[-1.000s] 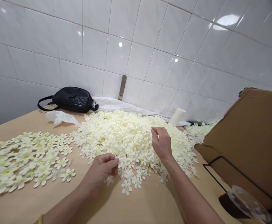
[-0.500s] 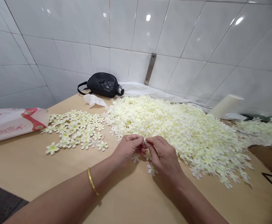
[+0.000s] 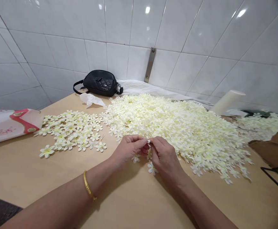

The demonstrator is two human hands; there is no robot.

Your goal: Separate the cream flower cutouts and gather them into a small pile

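Over the table's middle, my left hand (image 3: 130, 149) and my right hand (image 3: 165, 156) meet fingertip to fingertip. Both are closed in a pinch on a small white artificial flower (image 3: 148, 142), mostly hidden by the fingers. A gold bangle (image 3: 88, 186) circles my left wrist. Just below the fingers show a loose white flower (image 3: 152, 168) beside my right hand and another flower (image 3: 136, 158) under my left. Behind my hands rises a large heap of pale yellow-white flowers (image 3: 167, 124). A smaller spread of open flowers (image 3: 74, 128) lies to the left.
A red and white plastic package (image 3: 12, 125) lies at the left edge of the wooden table (image 3: 119, 203). At the back are a black bag (image 3: 100, 83), crumpled tissue (image 3: 91, 99) and a whitish cylinder (image 3: 228, 101). Brown cardboard (image 3: 272, 149) stands at the right, before a tiled wall.
The view has shifted slightly, so most things sit a little further left and higher. My hands keep their pinch, and a bit more of the white piece shows between the fingertips.
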